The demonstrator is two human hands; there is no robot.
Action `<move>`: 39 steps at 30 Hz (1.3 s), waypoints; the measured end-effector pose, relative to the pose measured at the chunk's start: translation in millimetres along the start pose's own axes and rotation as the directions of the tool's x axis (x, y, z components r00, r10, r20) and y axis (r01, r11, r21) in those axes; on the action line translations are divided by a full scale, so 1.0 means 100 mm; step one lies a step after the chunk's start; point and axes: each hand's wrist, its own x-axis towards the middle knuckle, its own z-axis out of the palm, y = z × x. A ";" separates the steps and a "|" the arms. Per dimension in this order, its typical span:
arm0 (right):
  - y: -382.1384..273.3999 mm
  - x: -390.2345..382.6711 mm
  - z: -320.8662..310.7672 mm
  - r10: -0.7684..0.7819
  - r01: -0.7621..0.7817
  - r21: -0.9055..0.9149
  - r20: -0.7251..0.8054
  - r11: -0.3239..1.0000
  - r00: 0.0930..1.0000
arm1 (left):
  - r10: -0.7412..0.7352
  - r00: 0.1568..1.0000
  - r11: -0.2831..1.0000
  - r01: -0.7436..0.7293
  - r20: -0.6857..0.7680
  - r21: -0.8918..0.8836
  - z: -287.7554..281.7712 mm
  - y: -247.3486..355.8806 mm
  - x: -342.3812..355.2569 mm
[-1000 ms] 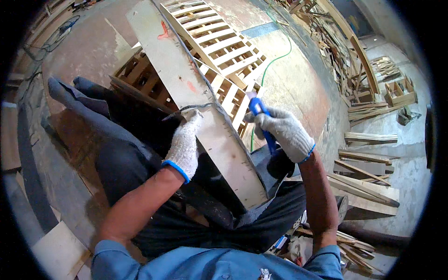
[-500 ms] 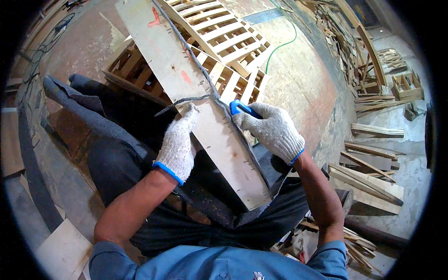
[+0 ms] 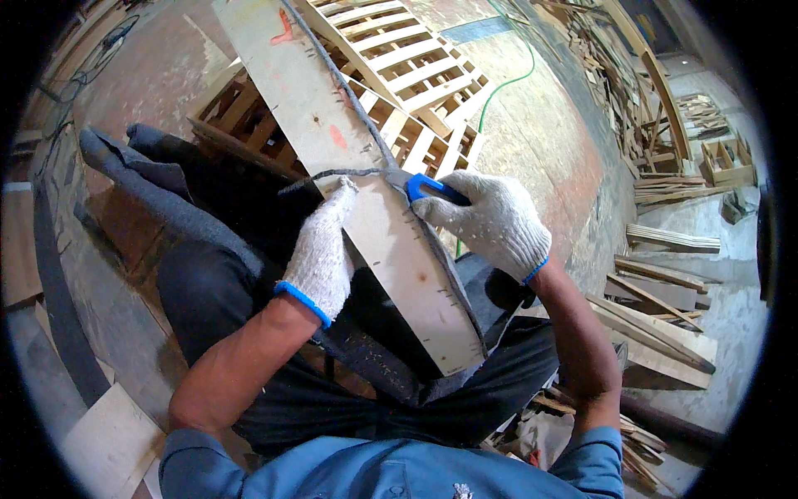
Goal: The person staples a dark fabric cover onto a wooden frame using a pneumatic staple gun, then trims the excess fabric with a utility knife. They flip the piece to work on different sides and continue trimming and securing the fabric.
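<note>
A long pale wooden board (image 3: 399,258) slants across my lap, with staples along its edges and dark grey felt (image 3: 371,125) along its right edge. My left hand (image 3: 322,245), in a white knit glove, holds the board's left edge; its thumb lies on top and the other fingers are mostly hidden. Just beyond the thumb, a thin felt strip (image 3: 332,173) crosses the board. My gloved right hand (image 3: 499,218) is closed around a blue-handled utility knife (image 3: 426,188). The knife's blade points left, touching or just over the felt where the strip meets the right edge.
Slatted wooden pallets (image 3: 416,66) lie under and beyond the board. More dark felt (image 3: 158,200) drapes to the left. A green hose (image 3: 509,81) runs over the floor. Wood offcuts (image 3: 665,333) and scrap piles line the right side.
The knife in my right hand has moved slightly up and left, and its blade now shows at the strip's junction. My left hand keeps its place on the board.
</note>
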 end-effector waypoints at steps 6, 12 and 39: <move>-0.01 -0.02 -0.05 -0.087 0.081 -0.174 -0.029 0.981 0.996 | 0.003 1.000 1.000 -0.003 -0.017 -0.012 0.03 -0.02 0.00; 0.05 0.06 0.01 -0.077 0.061 -0.096 -0.173 0.993 0.982 | -0.035 0.997 0.999 0.034 0.073 0.015 0.03 0.01 -0.02; 0.15 0.23 0.05 -0.194 0.128 -0.336 -0.172 0.933 0.966 | 0.004 1.000 0.999 -0.004 -0.003 0.047 0.04 -0.05 0.04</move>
